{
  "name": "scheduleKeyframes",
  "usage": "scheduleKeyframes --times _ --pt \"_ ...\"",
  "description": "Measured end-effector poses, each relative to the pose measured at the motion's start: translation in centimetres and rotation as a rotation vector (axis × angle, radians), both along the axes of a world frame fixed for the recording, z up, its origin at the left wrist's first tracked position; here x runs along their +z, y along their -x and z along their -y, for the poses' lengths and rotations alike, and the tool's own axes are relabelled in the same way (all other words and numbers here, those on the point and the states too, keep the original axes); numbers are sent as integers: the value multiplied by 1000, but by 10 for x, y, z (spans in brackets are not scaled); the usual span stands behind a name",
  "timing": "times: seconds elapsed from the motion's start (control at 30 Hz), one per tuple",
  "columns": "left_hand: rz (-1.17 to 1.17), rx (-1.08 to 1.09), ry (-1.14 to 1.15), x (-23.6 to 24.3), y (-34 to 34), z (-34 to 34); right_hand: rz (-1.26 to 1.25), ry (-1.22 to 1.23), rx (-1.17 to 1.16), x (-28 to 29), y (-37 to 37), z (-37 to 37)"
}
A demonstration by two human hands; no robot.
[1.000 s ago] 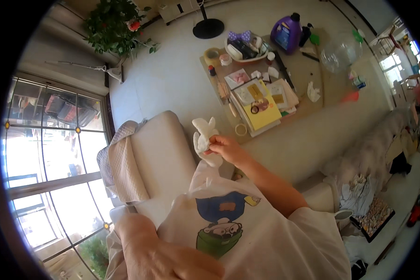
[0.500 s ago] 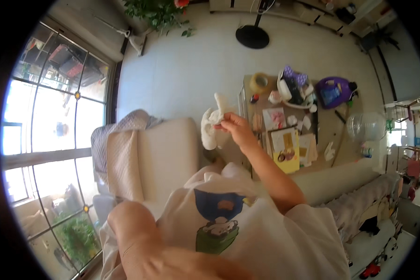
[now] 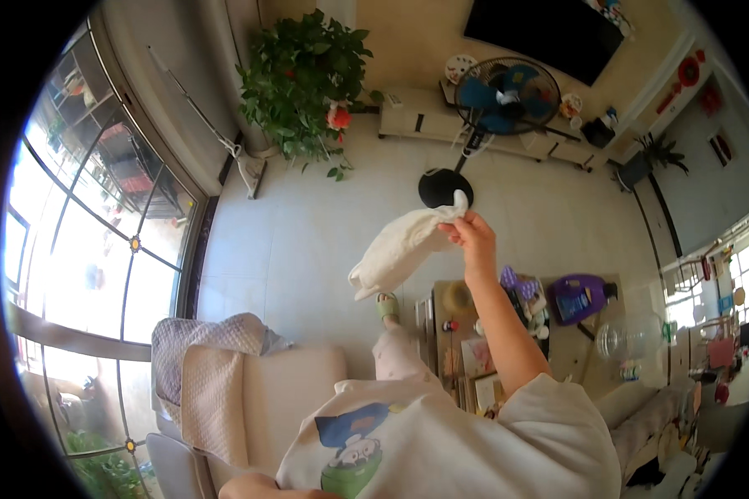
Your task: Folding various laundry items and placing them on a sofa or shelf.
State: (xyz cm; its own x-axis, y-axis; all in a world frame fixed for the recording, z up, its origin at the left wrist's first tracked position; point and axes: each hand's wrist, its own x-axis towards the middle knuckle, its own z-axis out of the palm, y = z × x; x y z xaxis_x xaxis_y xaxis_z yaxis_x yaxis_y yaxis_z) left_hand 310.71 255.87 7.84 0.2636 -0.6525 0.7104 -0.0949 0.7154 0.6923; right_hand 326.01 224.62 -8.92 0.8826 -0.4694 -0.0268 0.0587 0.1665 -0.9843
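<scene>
My right hand [image 3: 472, 236] is stretched out ahead, its fingers pinched on one end of a white cloth [image 3: 404, 249]. The cloth hangs spread in the air, slanting down to the left over the floor, with a small tip poking up above my fingers. What kind of cloth it is I cannot tell. Of my left arm only a strip of skin [image 3: 279, 489] shows at the lower edge, across my shirt; the left hand itself is outside the picture. Below the cloth, my foot in a green slipper [image 3: 387, 306] is on the floor.
A standing fan [image 3: 508, 96] and a large leafy plant [image 3: 308, 91] stand ahead by a low cabinet [image 3: 420, 116]. A cluttered table [image 3: 574, 353] with a purple jug [image 3: 581, 298] is at the right. Left are a beige seat [image 3: 295, 391] with a quilted cover and a glazed door [image 3: 133, 283].
My right hand has moved forward with the cloth, which has gone from bunched to spread out. The view has tilted up, bringing the fan into sight. My left arm has dropped mostly out of view.
</scene>
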Motion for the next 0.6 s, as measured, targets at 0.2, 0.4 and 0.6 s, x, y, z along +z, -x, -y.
scheduleKeyframes --times 0.2,0.4,0.6 --pt "81 106 -157 -3 -109 50 255 244 -209 24 -99 63" --pt "-329 477 -286 -28 -234 86 494 377 -536 82 -187 158" --pt "-488 805 -368 -52 -341 113 731 746 -789 169 -298 273"
